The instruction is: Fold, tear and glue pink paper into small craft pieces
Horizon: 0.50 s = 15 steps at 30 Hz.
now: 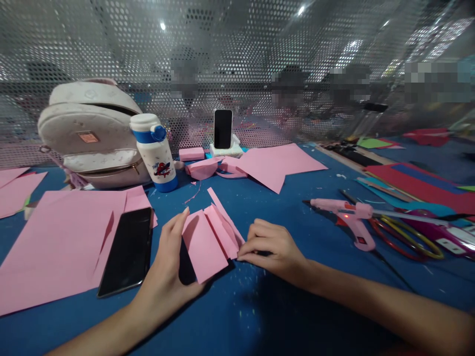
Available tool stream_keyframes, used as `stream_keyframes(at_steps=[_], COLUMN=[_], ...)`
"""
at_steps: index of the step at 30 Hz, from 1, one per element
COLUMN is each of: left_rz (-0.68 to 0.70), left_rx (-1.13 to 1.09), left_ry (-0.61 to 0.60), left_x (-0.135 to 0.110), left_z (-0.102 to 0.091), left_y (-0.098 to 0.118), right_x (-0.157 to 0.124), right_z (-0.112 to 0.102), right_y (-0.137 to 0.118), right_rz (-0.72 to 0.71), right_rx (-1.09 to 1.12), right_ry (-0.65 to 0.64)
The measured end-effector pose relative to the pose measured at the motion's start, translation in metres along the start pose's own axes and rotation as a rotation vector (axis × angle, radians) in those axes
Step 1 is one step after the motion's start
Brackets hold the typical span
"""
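Note:
Between my hands is a folded piece of pink paper (206, 247), its creased panels and a narrow upright strip standing up from the blue table. My left hand (168, 267) grips its left side, thumb at the near edge and fingers at the far edge. On the other side, my right hand (272, 247) pinches the near right corner between thumb and fingertips. A black phone (128, 252) lies flat left of my left hand, partly over a large pink sheet (63, 242). Off to the right of my right hand lies a pink glue gun (345, 212) with its red light lit.
Behind stand a white backpack (92, 133), a water bottle (156, 153) and an upright phone (223, 128) before a perforated metal screen. More pink paper (274, 163) lies at the back. At right are scissors (408, 237) and coloured sheets (419, 188) on the blue table (237, 326).

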<state>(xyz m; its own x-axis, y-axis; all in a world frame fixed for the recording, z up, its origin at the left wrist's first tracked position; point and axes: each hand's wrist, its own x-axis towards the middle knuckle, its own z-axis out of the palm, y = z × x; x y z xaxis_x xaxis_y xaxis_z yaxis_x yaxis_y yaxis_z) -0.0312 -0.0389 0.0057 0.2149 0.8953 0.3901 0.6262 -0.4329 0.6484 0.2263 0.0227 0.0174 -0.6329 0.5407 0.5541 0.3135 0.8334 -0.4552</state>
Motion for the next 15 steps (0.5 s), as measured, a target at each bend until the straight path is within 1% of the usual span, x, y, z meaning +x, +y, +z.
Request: stream_keyframes(at_steps=[8,12,15], left_rz=[0.008,-0.003,-0.002], left_rx=[-0.025,-0.06,-0.091], left_ry=[0.006,0.004,-0.003], left_x=[-0.0005,-0.0002,0.0002], left_z=[-0.0016,-0.002,-0.002], left_y=[0.0006,0.002,0.003], right_x=[-0.0013,-0.0023,-0.0022], right_z=[0.0025,0.0025,0.0025], right_y=[0.0028,0.004,0.004], right_rz=[0.164,0.213,0.226], right_rx=[0.105,0.142,0.166], right_ry=[-0.003,0.009,-0.006])
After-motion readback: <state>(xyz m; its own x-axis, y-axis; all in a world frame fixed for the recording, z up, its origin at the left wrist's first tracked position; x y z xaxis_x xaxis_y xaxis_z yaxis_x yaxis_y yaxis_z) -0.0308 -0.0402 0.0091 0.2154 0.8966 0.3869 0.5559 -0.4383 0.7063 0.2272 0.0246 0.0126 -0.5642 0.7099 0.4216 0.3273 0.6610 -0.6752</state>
